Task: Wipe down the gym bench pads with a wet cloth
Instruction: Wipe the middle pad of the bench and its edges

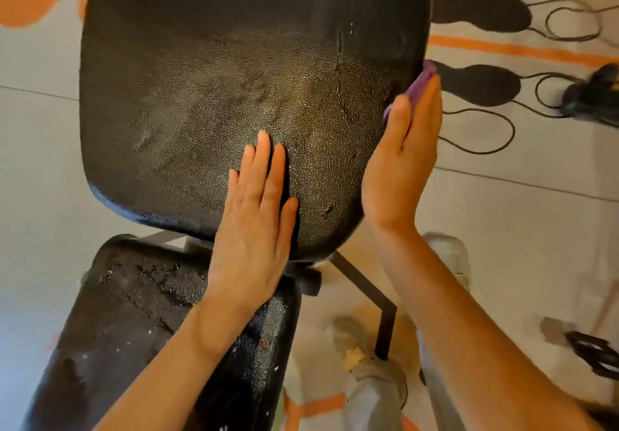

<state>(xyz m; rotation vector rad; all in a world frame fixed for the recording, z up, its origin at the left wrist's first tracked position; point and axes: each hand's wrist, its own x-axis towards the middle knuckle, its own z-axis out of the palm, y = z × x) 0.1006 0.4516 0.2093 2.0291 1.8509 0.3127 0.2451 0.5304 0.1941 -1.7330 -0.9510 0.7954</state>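
Observation:
A large black textured bench pad fills the upper middle of the view, its surface shiny and damp in patches. Below it lies a second black pad, scuffed and speckled with white flecks. My left hand rests flat on the near right part of the large pad, fingers together, holding nothing. My right hand presses a purple cloth against the right side edge of the large pad, fingers straight. Most of the cloth is hidden behind my palm.
A dark metal frame bar runs under the pads at the lower right. The floor mat is pale with orange stripes and dark loop patterns. A dark object lies at the far right. A shoe shows below the bench.

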